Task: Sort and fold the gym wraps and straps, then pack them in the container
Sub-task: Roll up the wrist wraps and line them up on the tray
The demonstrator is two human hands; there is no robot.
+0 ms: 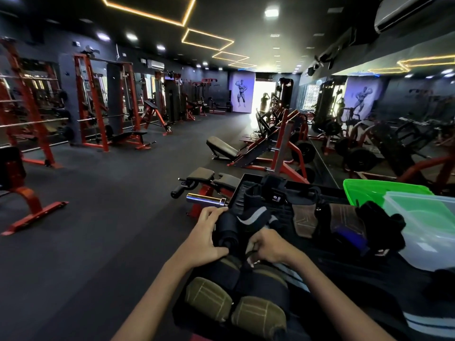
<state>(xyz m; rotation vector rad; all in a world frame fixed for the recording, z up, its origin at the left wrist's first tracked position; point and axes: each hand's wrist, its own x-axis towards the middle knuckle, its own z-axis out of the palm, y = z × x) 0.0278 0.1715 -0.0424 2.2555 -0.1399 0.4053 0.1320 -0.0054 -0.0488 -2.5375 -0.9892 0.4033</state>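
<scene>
Gym wraps and straps lie heaped across the dark table [327, 269] in front of me, and I am working on 1 of them: a black wrap [227, 228] rolled into a thick cylinder at the table's left edge. My left hand [205, 238] curls round the roll from the outside, fingers over its top and thumb underneath. My right hand [268, 247] sits just beside it, fingers bent and pinching a thin black strap end [251, 254] near the roll's open end. Below my hands rest 2 olive padded straps [234, 303] crossed by a black band, close to the near edge. Farther back I see a black strap with a small white label [275, 196], 2 brown leather pads [320, 217], and a black glove [380, 221] lying against a clear plastic container [423, 225]. A green container [364, 190] stands behind the clear one (its contents I cannot make out). A chrome bar end [205, 199] pokes out left of the table, above a red-framed bench [209, 179] on the gym floor.
</scene>
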